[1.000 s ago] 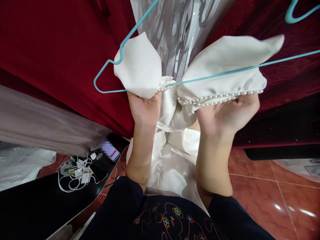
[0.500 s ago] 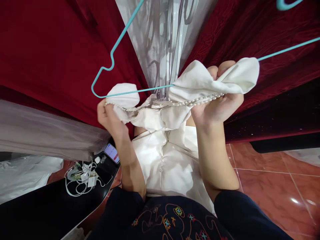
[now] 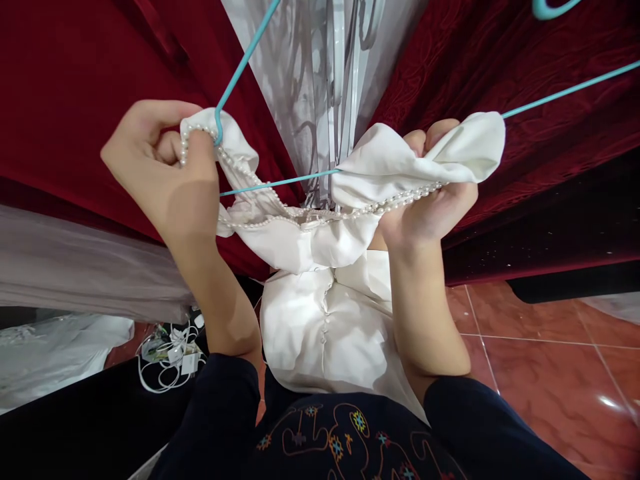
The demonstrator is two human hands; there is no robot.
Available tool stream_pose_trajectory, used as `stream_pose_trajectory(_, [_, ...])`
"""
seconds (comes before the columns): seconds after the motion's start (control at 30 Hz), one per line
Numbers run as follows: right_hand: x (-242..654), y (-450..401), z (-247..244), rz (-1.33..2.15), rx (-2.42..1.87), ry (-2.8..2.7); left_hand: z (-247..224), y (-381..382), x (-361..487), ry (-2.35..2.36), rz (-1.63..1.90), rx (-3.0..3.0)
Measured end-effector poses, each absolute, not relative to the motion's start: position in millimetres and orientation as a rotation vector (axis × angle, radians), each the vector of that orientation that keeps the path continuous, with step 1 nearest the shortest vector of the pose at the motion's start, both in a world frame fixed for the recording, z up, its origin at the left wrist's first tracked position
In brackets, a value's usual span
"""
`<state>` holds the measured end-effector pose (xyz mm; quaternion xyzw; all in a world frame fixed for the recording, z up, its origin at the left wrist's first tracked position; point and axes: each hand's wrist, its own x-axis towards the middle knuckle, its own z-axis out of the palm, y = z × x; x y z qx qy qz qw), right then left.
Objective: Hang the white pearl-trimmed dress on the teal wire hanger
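Note:
A white garment (image 3: 345, 327) with pearl-beaded edging hangs down in front of my body. My left hand (image 3: 170, 160) pinches a pearl-edged strap of it, beside the notch of a light blue hanger (image 3: 250, 50). The strap lies against the hanger's notched end. On the other side, my right hand (image 3: 430, 193) is closed around a bunched white part of the garment, around the hanger's lower bar. That bar runs across behind the beaded neckline and comes out past my right hand.
Dark red drapes hang on both sides, with pale fabric (image 3: 285, 87) between them. White cables (image 3: 173, 353) lie on a black surface at lower left. Red floor tiles (image 3: 545, 373) show at right. Another blue hook (image 3: 555, 8) is at the top right.
My left hand has moved up and outward, lifting the strap to the hanger's notch. The hanger has shifted slightly left. My right hand keeps its hold, moving only slightly left.

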<state>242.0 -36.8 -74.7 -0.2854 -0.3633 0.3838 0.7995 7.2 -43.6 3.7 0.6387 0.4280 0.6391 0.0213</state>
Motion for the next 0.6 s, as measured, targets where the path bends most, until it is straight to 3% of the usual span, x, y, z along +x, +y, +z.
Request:
stream_pose_trajectory(0.27, [242.8, -42.0, -74.8, 0.885, -0.633, -0.798, -16.9, -78.2, 48.9, 1.389, 1.967, 1.811])
stream_pose_trajectory(0.47, [240.7, -42.2, -73.8, 0.956, -0.603, -0.696, -68.3, -78.4, 75.9, 1.083, 1.442, 1.526])
stream_pose_trajectory(0.6, [236.7, -44.3, -69.0, 1.030, -0.438, -0.646, -73.5, -58.6, 84.5, 0.737, 1.583, 1.204])
